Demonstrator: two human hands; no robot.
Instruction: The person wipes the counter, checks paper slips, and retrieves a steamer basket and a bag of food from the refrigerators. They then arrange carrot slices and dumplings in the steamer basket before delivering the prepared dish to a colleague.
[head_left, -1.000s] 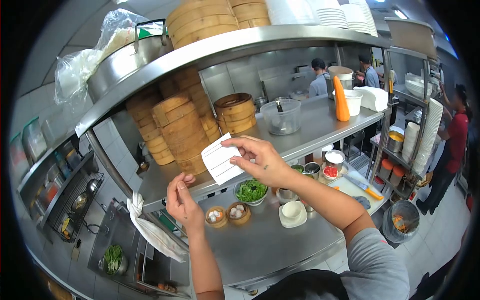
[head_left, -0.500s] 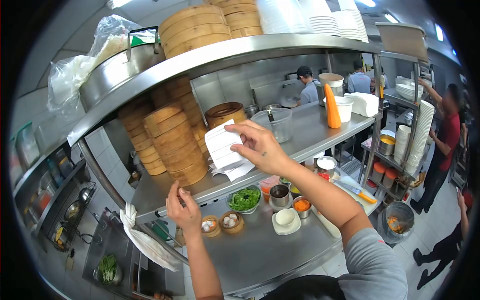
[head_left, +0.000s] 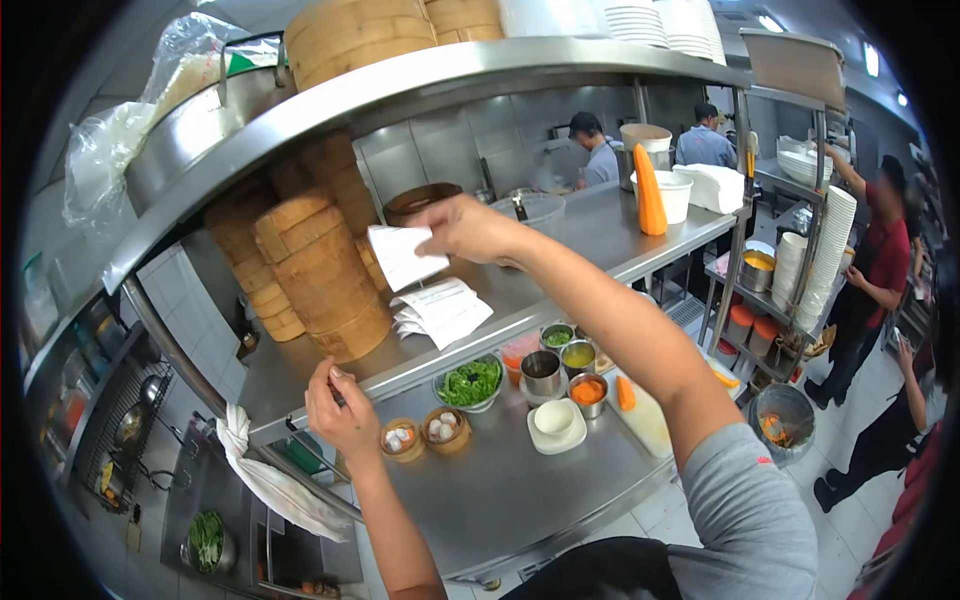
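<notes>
Head view: one white rectangular paper slip (head_left: 400, 256) is pinched between thumb and fingertips of the right hand (head_left: 468, 228), above one stack of printed paper slips (head_left: 442, 310) on the steel shelf (head_left: 300, 372). Left hand (head_left: 340, 418) is curled closed at the shelf edge, near two small bamboo steamer baskets (head_left: 446, 430).

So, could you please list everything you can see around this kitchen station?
white paper slip: one, white, held above the middle steel shelf
pile of white paper slips: one, white, lying on that shelf
round bamboo steamer baskets: several stacks, tan, shelf's left
small bamboo steamers of dumplings: two, tan, on the steel counter
bowl of green leaves: one, green, counter
orange tapered container: one, orange, shelf's far end
white cloth: one, white, hanging below shelf's left
left hand: one, grip pinched at shelf's front edge
right hand: one, grip shut on the slip
</notes>
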